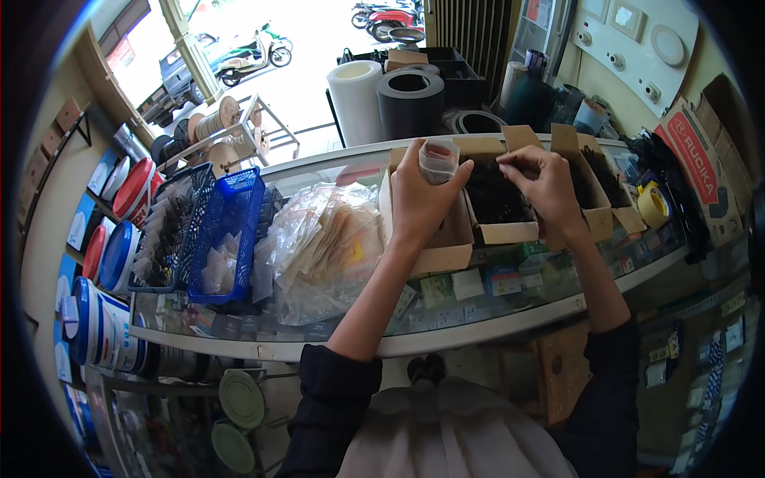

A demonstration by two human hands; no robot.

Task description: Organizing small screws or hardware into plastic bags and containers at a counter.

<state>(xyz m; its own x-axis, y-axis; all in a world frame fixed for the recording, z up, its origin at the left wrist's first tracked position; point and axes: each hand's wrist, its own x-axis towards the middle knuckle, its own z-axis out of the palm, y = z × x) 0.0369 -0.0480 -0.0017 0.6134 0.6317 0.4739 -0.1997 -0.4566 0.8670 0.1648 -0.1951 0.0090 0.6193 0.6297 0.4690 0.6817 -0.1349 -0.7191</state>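
Observation:
My left hand (421, 197) holds a small clear plastic bag (439, 161) with its mouth spread and facing up. What lies inside the bag cannot be made out clearly. Over a cardboard box of black screws or similar small dark pieces (499, 194), my right hand (541, 185) pinches something small and dark between thumb and fingertips. Below my left hand stands another open cardboard box (442, 257), partly hidden by my wrist. Two narrower boxes of dark pieces (603, 179) stand to the right. A heap of clear plastic bags (334, 239) lies to the left.
Everything rests on a glass display counter (382, 310). A blue plastic basket (224, 227) and a dark basket of filled bags (170, 233) stand at left. Yellow tape rolls (653, 206) sit at right. Plastic sheet rolls (352, 101) rise behind the counter.

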